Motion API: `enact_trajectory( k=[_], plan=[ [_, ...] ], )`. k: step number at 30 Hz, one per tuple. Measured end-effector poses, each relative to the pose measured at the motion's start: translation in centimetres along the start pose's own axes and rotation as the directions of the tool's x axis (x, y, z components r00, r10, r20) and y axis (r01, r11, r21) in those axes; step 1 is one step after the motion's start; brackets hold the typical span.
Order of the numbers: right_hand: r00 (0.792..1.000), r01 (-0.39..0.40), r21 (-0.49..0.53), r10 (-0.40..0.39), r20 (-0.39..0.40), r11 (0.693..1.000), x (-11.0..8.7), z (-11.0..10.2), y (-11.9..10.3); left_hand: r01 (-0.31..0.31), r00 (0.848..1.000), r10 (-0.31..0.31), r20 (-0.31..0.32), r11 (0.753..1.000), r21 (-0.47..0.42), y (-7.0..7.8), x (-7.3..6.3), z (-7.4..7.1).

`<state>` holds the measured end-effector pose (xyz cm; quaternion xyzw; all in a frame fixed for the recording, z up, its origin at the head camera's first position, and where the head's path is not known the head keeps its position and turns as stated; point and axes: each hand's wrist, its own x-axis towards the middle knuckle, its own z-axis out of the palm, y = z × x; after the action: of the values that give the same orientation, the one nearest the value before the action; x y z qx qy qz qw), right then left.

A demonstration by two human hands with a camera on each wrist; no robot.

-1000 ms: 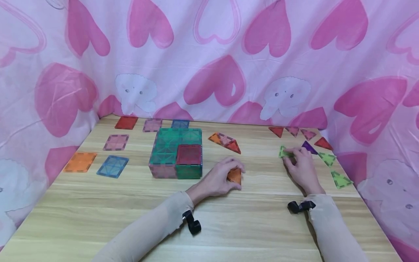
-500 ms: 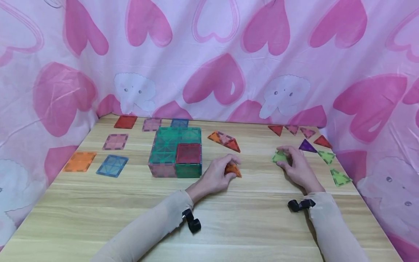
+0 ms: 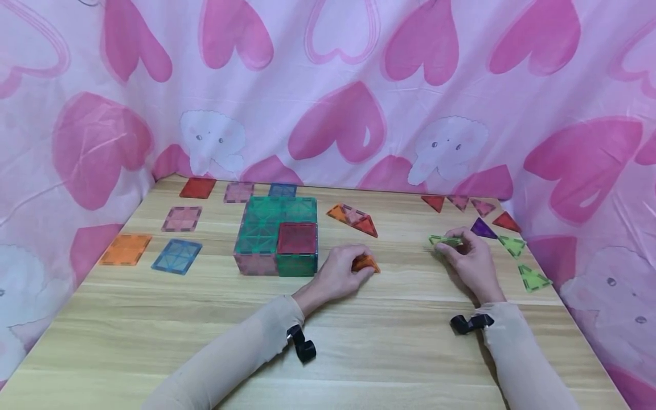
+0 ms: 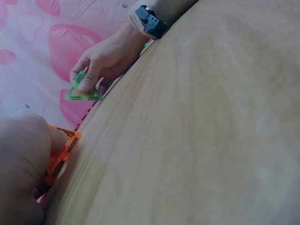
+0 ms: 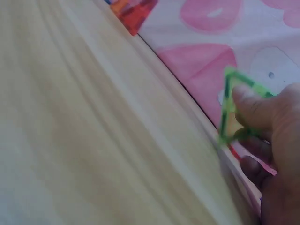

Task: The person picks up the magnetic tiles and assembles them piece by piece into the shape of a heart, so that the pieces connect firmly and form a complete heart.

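My left hand (image 3: 338,273) pinches an orange triangular magnetic tile (image 3: 367,263) close over the table, right of a low box of tiles (image 3: 261,225). In the left wrist view the orange tile (image 4: 60,157) shows dark magnet strips along its edges, part of it hidden by the thumb. My right hand (image 3: 471,265) holds a light-green triangular tile (image 3: 442,240) between thumb and fingers. The right wrist view shows this green tile (image 5: 226,110) raised and tilted, the thumb across its face. The box has a mostly green top, a red square (image 3: 296,238) at its front right corner and pink and green walls.
Square tiles lie at the left, among them an orange one (image 3: 126,249) and a blue one (image 3: 177,256). Behind my left hand lies a joined row of orange, pink and red triangles (image 3: 353,217). Loose triangles, including a purple one (image 3: 483,228), are at the right. A heart-print curtain (image 3: 335,122) encloses the table.
My right hand has drawn the green triangle slightly left, away from the purple one, and tilted it nearly edge-on. My left hand has tipped the orange triangle from upright to a lower slant.
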<state>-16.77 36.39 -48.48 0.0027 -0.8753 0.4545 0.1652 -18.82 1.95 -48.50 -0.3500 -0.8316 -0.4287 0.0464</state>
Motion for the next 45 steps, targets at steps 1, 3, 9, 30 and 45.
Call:
enact_trajectory(
  k=[1, 3, 9, 30, 45],
  plan=[
    [1.0, 0.005, 0.035, -0.005, -0.001, 0.999, -0.1, 0.2, -0.2, 0.012, 1.0, -0.012, -0.001, 1.0, 0.005, 0.0, 0.0, 0.0],
    [1.0, 0.017, 0.092, -0.018, 0.018, 0.996, -0.2, 0.7, -0.7, 0.032, 0.999, -0.032, -0.002, 0.999, 0.016, 0.0, 0.0, 0.1],
    [0.977, 0.008, 0.262, -0.063, 0.202, 0.965, -0.8, 2.7, -2.4, 0.058, 0.998, -0.058, -0.011, 0.998, 0.039, 0.0, -0.1, 0.0],
    [0.92, -0.001, 0.45, -0.176, 0.35, 0.893, -2.8, 6.0, -5.7, 0.042, 0.999, -0.044, 0.025, 0.997, 0.063, -0.1, 0.2, -0.1],
    [0.981, -0.036, 0.2, 0.074, -0.182, 0.979, 0.2, -1.7, 1.0, 0.032, 0.999, -0.032, 0.013, 0.999, 0.043, -0.2, 0.0, 0.0]
  ],
)
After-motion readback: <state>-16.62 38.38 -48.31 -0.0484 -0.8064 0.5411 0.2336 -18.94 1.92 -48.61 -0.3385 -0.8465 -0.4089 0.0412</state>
